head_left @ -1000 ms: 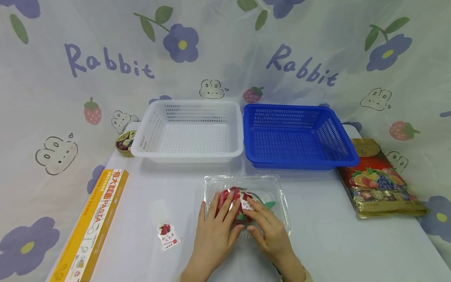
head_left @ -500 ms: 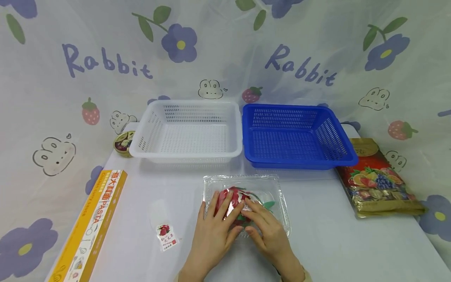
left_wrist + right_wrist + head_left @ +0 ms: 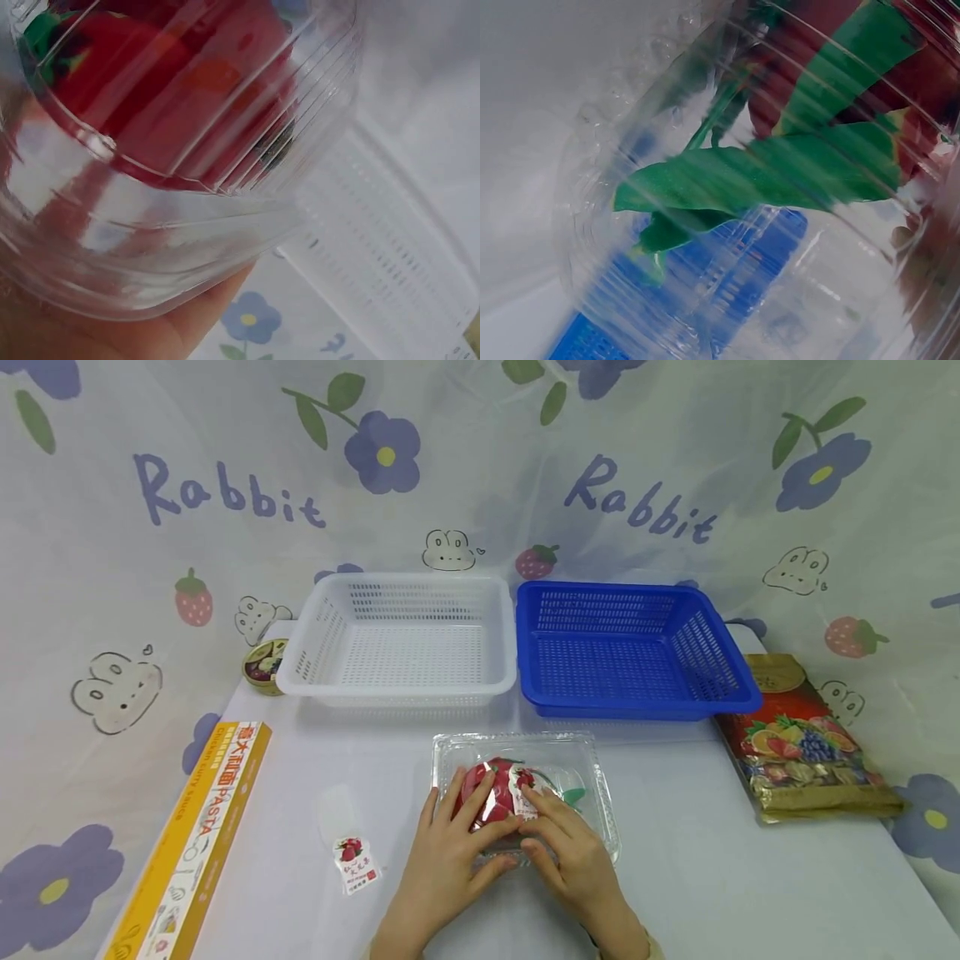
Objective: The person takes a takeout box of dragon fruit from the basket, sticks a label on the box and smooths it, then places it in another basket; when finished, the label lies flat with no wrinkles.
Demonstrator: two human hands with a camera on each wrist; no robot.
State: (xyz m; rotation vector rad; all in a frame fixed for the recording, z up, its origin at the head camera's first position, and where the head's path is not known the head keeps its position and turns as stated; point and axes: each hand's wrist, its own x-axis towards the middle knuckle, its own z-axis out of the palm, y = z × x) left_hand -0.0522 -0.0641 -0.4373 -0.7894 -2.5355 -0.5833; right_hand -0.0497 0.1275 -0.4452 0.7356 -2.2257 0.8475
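From the head view I have both hands on the clear plastic clamshell box (image 3: pixel 525 793), which sits on the bench (image 3: pixel 712 877) just in front of the gap between the white basket (image 3: pixel 401 639) and the blue basket (image 3: pixel 630 647). My left hand (image 3: pixel 450 852) lies over the lid with its fingers (image 3: pixel 468 802) spread across the red dragon fruit (image 3: pixel 487 789) inside; my right hand (image 3: pixel 573 852) lies next to it, fingertips on the small printed label (image 3: pixel 523 789) on the lid, seemingly pressing it flat (whether it pinches the label's edge I cannot tell). With one hand bracing the box, I judge the other is free to work on the label without the light box sliding. A second label (image 3: pixel 357 862) lies loose on the bench to the left, a yellow pasta box (image 3: pixel 198 843) beyond it, a small tin (image 3: pixel 264 665) beside the white basket, and a bag of fruit candy (image 3: pixel 806 743) at far right.

The left wrist view adds what the head camera misses: the palm (image 3: pixel 112 330) cups the box's ribbed lower corner (image 3: pixel 187 247), so that hand wraps the near edge as well as resting on top.

The right wrist view, blurred, looks through the box wall at the fruit's green scales (image 3: pixel 780 180), with the blue basket showing behind.
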